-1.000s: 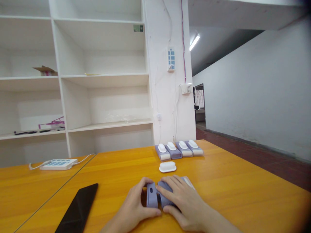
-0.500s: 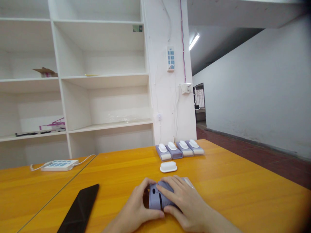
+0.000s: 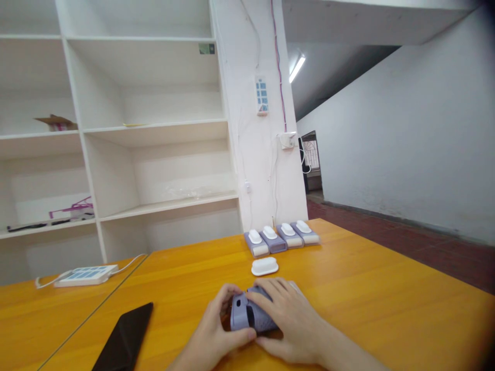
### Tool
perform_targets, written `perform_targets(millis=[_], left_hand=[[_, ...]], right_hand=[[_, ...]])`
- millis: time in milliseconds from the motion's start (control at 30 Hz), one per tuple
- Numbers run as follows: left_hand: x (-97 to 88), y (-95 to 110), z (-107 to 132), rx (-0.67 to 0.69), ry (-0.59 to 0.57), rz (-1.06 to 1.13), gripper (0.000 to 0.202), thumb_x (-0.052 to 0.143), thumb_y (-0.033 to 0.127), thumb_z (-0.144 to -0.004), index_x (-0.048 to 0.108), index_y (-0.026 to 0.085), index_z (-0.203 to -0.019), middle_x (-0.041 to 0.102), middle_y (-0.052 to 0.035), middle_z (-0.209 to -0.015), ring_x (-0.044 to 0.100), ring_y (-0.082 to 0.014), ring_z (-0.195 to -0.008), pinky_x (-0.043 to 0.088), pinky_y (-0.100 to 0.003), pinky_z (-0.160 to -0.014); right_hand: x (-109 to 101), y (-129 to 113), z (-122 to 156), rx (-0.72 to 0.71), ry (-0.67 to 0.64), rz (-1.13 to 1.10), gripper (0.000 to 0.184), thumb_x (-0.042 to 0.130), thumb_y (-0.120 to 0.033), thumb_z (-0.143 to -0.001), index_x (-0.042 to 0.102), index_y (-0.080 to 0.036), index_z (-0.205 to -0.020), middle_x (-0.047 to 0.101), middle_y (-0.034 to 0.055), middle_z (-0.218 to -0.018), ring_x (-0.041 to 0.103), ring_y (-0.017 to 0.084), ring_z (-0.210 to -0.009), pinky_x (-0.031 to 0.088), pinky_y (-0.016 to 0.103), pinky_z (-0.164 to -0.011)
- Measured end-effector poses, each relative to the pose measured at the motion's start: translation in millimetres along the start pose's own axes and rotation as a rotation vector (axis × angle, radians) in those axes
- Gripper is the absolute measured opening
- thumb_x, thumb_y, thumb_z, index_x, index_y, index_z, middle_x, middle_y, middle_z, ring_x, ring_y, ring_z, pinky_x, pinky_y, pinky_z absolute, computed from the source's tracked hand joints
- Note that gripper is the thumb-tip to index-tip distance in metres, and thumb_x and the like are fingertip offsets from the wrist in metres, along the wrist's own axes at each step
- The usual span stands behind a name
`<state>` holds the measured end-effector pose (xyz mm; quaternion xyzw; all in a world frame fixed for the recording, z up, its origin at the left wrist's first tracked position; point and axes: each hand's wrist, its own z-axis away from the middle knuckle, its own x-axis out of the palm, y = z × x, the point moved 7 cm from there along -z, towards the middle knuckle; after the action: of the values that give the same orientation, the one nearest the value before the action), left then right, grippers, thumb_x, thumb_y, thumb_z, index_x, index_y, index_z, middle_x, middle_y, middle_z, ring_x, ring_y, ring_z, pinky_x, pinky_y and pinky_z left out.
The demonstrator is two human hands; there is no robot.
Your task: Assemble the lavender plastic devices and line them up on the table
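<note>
Both my hands are closed round a lilac plastic case [image 3: 247, 315] on the orange table [image 3: 367, 309], near its front edge. My left hand [image 3: 216, 332] grips its left end, thumb along the near side. My right hand [image 3: 292, 322] lies over its top and right side, fingers curled on it. A white edge shows under my right hand. Just beyond lies a loose white oval piece [image 3: 265, 266]. Further back stands a row of several lilac cases with white tops [image 3: 281, 237].
A black phone [image 3: 126, 342] lies face down at the front left. A white power strip [image 3: 85, 274] with a cable rests at the table's far left. White shelving [image 3: 154, 134] fills the wall behind; a pillar with sockets stands right of it.
The lilac case has turned a little in my hands, its left end now tipped toward me. The view has swung slightly right and down; my hands keep their grip.
</note>
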<state>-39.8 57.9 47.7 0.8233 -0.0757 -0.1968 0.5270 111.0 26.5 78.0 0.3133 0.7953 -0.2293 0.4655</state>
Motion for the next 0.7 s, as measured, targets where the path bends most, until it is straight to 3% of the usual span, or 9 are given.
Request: perform_targets(millis=[133,367,700], left_hand=[[6.5,2,0,-0.01,0.009,0.087,0.05,0.083,0.033,-0.07,0.051,0.023,-0.107,0.064,-0.0064,-0.108,0.059,-0.0246,-0.103,0.045,-0.035,-0.091],[7.1,0,-1,0.002,0.062,0.007,0.052,0.083,0.029,-0.067,0.051,0.022,-0.108,0.063,-0.0075,-0.108,0.059,-0.0255,-0.104,0.046,-0.034,-0.091],[3.0,-8,0,-0.03,0.091,-0.193,0.054,0.078,0.014,-0.062,0.053,0.019,-0.11,0.064,-0.0067,-0.106,0.061,-0.0244,-0.098,0.048,-0.031,-0.084]], right_hand=[[8,-4,-6,-0.028,0.011,0.125,0.052,0.064,-0.037,-0.086,0.046,-0.026,-0.134,0.056,0.0095,-0.129,0.053,0.033,-0.109,0.04,0.045,-0.092],[13,-9,-4,-0.133,0.026,0.233,0.052,0.056,-0.034,-0.092,0.042,-0.014,-0.138,0.058,0.0139,-0.129,0.054,0.033,-0.111,0.039,0.045,-0.095],[26,-1,-6,-0.203,0.055,0.294,0.059,0.064,-0.047,-0.087,0.048,-0.015,-0.133,0.062,0.0122,-0.125,0.058,0.03,-0.106,0.044,0.042,-0.092]])
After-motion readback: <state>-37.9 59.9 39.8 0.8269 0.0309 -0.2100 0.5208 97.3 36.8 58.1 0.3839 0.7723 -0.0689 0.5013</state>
